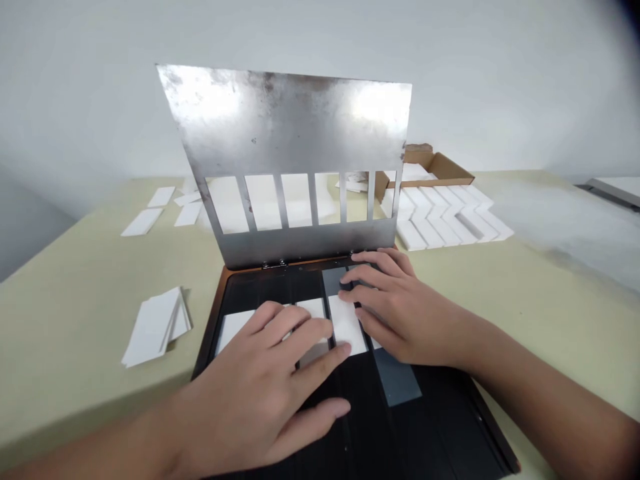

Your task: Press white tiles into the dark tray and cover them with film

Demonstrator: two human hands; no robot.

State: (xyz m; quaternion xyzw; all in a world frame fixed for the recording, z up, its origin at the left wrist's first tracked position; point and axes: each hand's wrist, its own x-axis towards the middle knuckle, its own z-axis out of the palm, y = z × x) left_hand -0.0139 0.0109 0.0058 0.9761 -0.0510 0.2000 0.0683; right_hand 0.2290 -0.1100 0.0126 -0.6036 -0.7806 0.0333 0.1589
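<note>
A black slotted board (430, 427) with an orange-brown edge lies on the table under both hands. My left hand (255, 380) rests flat with spread fingers on white rectangular pieces (233, 328) lying on the board. My right hand (400, 307) presses its fingertips on and beside a white piece (346, 325), and neither hand grips anything. A grey-blue strip (397, 377) lies on the board below my right hand. A scratched steel plate (285, 127) with a row of long slots stands hinged upright at the board's far edge.
A loose stack of white pieces (153, 327) lies left of the board. Further white pieces (160, 197) lie at the back left. Many more stand in a herringbone layout (440, 217) at the back right, before an open cardboard box (430, 167). A grey object (613, 190) sits at far right.
</note>
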